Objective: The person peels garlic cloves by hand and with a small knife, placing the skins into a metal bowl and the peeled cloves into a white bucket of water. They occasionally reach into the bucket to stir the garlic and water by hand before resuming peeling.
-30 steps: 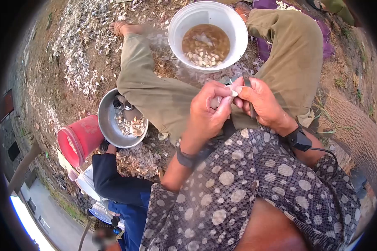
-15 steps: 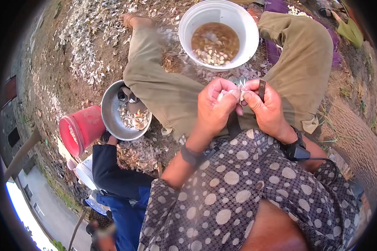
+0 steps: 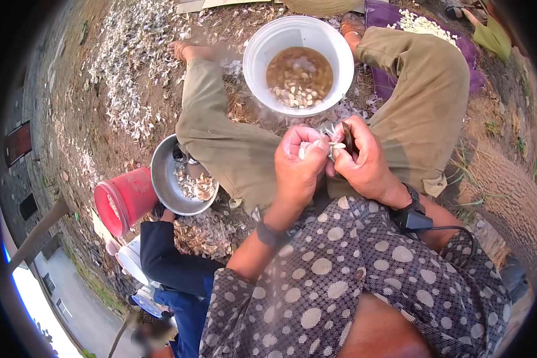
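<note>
My left hand is closed around pale garlic cloves, partly hidden by its fingers. Close against it, my right hand pinches a white garlic clove between thumb and index finger. A narrow dark strip, perhaps a small blade, lies along the right index finger; its ends are hidden. Thin white slivers stick up between the fingertips of both hands. Just beyond the hands stands a white bucket holding brownish water, with peeled cloves gathered on its near side.
Left of my legs are a metal bowl of garlic pieces and a red bucket. A person's dark blue sleeve reaches toward the bowl. Garlic skins litter the ground. Cloves lie on purple cloth at upper right.
The view has shifted, moving the bucket and bowl slightly in frame. My right hand has turned, so the clove at its fingertips shows more and the dark strip sits nearer the thumb.
</note>
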`<state>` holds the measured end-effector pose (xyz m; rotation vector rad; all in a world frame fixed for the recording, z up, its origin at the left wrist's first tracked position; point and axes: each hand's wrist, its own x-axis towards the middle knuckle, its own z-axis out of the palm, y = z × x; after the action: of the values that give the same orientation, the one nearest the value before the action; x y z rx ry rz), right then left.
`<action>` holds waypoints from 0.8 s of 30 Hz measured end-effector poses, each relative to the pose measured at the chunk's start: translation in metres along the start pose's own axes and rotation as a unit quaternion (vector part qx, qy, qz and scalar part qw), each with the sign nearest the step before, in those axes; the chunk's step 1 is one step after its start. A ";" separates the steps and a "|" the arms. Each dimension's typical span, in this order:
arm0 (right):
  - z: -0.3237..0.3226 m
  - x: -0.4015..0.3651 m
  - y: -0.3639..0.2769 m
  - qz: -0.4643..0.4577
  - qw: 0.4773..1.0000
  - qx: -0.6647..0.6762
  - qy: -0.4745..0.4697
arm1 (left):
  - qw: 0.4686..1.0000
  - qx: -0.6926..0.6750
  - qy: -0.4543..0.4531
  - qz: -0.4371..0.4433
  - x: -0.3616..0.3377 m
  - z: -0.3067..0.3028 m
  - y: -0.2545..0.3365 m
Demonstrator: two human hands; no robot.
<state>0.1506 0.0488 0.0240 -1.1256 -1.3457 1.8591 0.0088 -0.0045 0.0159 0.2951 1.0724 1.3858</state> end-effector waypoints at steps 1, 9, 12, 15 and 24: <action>-0.004 0.001 -0.002 -0.005 1.000 -0.010 -0.004 | 1.000 -0.003 0.000 -0.004 0.000 0.002 -0.001; -0.021 0.002 -0.002 -0.036 0.997 -0.063 0.009 | 0.995 0.097 0.000 -0.019 0.010 0.013 -0.002; -0.027 0.000 -0.005 -0.026 0.999 -0.026 0.000 | 0.992 0.120 0.040 -0.019 0.017 0.020 -0.003; -0.028 0.001 0.003 -0.028 0.998 0.053 0.005 | 0.987 0.143 0.080 -0.010 0.026 0.023 -0.009; -0.091 0.011 -0.014 0.002 0.972 0.219 0.085 | 0.973 0.188 0.066 -0.118 0.039 0.031 -0.002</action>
<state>0.2245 0.1040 0.0218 -1.0219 -0.7837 1.8912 0.0267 0.0426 0.0140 0.3408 1.4335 0.9954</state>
